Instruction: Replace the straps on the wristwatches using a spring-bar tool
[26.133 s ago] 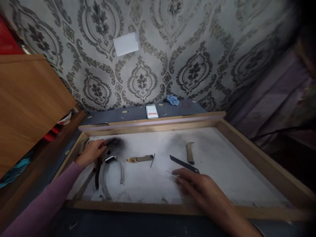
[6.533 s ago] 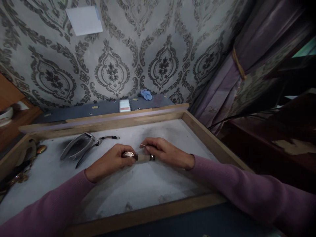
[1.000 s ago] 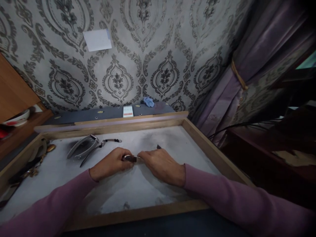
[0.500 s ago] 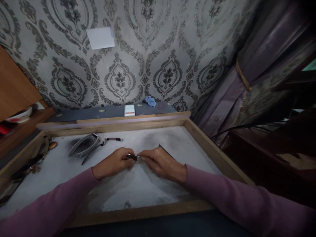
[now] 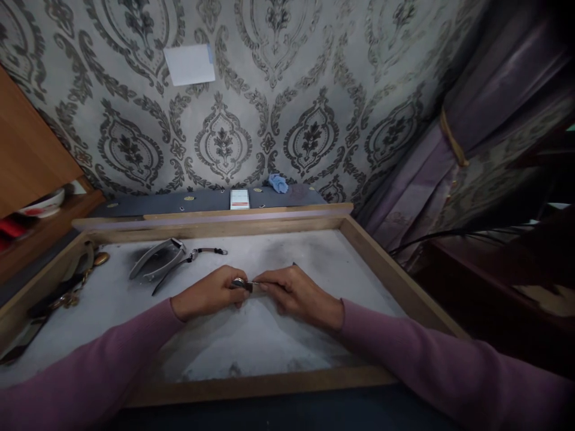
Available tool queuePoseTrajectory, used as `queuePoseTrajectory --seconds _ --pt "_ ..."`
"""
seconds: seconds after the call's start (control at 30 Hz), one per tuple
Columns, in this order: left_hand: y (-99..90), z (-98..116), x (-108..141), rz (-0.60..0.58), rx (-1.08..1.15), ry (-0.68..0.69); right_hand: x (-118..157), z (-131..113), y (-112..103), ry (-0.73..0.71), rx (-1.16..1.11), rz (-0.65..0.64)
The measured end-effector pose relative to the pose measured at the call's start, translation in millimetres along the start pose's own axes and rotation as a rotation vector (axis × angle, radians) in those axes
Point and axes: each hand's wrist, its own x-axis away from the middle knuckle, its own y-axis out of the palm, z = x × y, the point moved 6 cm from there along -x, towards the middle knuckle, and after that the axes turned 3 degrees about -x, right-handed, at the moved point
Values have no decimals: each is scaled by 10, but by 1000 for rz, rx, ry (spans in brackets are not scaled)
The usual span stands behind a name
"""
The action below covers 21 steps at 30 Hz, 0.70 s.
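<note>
My left hand point(image 5: 211, 292) is closed around a wristwatch point(image 5: 238, 282), whose round shiny case and dark strap show between thumb and fingers. Facing it, my right hand point(image 5: 296, 293) pinches a thin metal tool point(image 5: 256, 283) with its tip at the watch. Most of that tool is covered by my fingers; a small dark end sticks up behind the hand. Both hands meet over a white-bottomed wooden tray point(image 5: 287, 378). Left of them lie a second wristwatch point(image 5: 194, 255) with its strap stretched out and a grey curved, open-ended band point(image 5: 155, 254).
More watches and straps point(image 5: 67, 296) are heaped along the tray's left side. Behind the tray are a phone point(image 5: 239, 199) and a crumpled blue cloth point(image 5: 278, 183). A patterned wall with a white paper point(image 5: 191, 64) rises beyond. A tied curtain point(image 5: 422, 179) hangs at right.
The whole view has shifted slightly. My hands stay together at the watch, and my right hand has turned a little, so less of the dark piece behind it shows.
</note>
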Motion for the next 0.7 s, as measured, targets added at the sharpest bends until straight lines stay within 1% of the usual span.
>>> queuePoseTrajectory --seconds 0.13,0.5,0.57,0.7 --pt "2 10 6 -7 14 -9 4 15 5 29 -62 -15" --pt "-1 9 1 -1 8 0 2 16 8 41 -49 -31" --pt "-1 8 4 4 -4 -8 -4 15 4 24 -28 -20" --pt "-1 11 7 13 -40 -14 -18 2 -14 -58 35 19"
